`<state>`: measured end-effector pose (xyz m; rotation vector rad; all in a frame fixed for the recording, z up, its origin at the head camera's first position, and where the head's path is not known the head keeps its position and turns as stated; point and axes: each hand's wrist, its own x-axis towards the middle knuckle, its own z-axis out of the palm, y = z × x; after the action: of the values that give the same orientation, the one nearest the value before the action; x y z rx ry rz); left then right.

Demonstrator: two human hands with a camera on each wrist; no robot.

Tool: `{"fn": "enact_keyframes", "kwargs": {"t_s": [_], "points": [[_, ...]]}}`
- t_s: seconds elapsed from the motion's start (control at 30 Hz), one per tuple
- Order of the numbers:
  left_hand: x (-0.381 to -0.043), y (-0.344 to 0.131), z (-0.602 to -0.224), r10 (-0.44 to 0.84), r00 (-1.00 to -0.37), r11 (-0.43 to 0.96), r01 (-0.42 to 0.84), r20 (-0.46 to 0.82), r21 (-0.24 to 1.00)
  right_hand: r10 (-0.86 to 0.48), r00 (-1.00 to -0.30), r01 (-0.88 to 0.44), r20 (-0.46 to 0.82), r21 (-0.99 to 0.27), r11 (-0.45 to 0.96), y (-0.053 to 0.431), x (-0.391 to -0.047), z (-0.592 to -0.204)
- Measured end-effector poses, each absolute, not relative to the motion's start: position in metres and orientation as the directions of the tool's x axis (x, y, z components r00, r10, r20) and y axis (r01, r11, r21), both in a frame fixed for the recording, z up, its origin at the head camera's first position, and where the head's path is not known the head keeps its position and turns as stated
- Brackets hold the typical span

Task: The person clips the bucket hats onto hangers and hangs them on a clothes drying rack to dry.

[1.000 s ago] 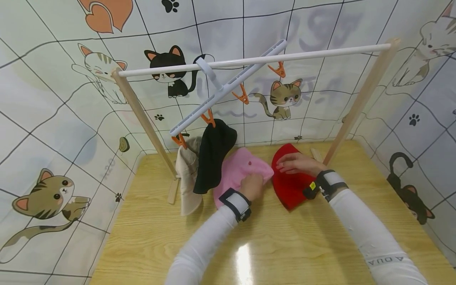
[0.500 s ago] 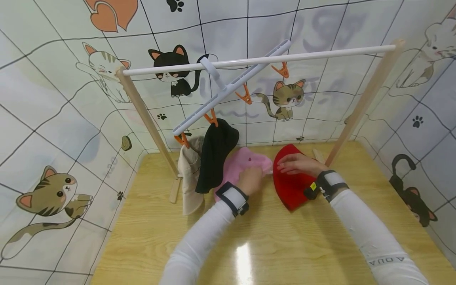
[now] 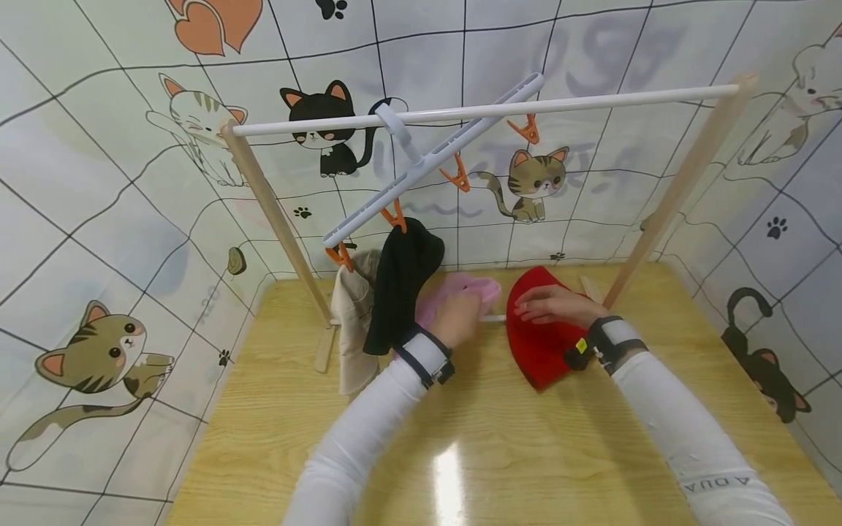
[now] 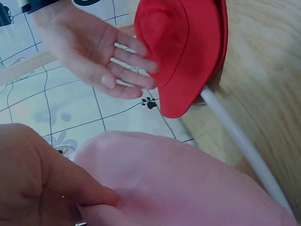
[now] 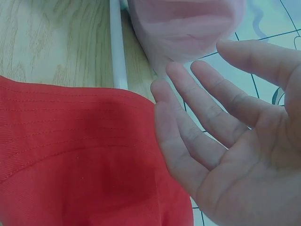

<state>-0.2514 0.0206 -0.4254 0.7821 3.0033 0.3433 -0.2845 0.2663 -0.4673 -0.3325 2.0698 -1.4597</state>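
Note:
My left hand [image 3: 458, 321] holds a pink cloth hat [image 4: 183, 174] just above the table; in the left wrist view thumb and finger pinch its fabric. A red bucket hat [image 3: 536, 354] lies on the table to the right. Beside and over it is my right hand [image 3: 558, 307], fingers relaxed and slightly spread, holding nothing in the right wrist view. A black hat [image 3: 397, 292] and a beige hat [image 3: 355, 325] hang from orange clips on the left half of a pale hanger [image 3: 427, 162].
The hanger's hook sits over a white rod [image 3: 579, 104] between two wooden posts [image 3: 684, 183]. Two more orange clips, one of them a clip [image 3: 458, 175] near the middle, hold nothing. A low white bar [image 3: 495, 318] runs behind the hats. Cat-printed walls enclose the wooden table [image 3: 526, 453].
My left hand has lifted and gathered the pink hat, shifting it slightly back and up and uncovering part of the low white bar. My right hand stays by the red hat.

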Motion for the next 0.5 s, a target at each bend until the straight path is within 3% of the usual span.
{"fn": "enact_keyframes", "kwargs": {"t_s": [0.07, 0.1, 0.5], "points": [[-0.252, 0.019, -0.422, 0.474, -0.879, 0.85, 0.473, 0.052, 0.232, -0.508, -0.802, 0.125, -0.314, -0.92, 0.373, 0.267, -0.284, -0.468], [-0.252, 0.018, -0.421, 0.476, -0.878, 0.862, 0.477, 0.052, 0.172, -0.505, -0.803, 0.125, -0.315, -0.919, 0.374, 0.267, -0.284, -0.468], [-0.256, 0.013, -0.404, 0.415, -0.908, 0.879, 0.418, 0.066, 0.227, -0.524, -0.796, 0.102, -0.303, -0.92, 0.378, 0.264, -0.287, -0.469]]}}
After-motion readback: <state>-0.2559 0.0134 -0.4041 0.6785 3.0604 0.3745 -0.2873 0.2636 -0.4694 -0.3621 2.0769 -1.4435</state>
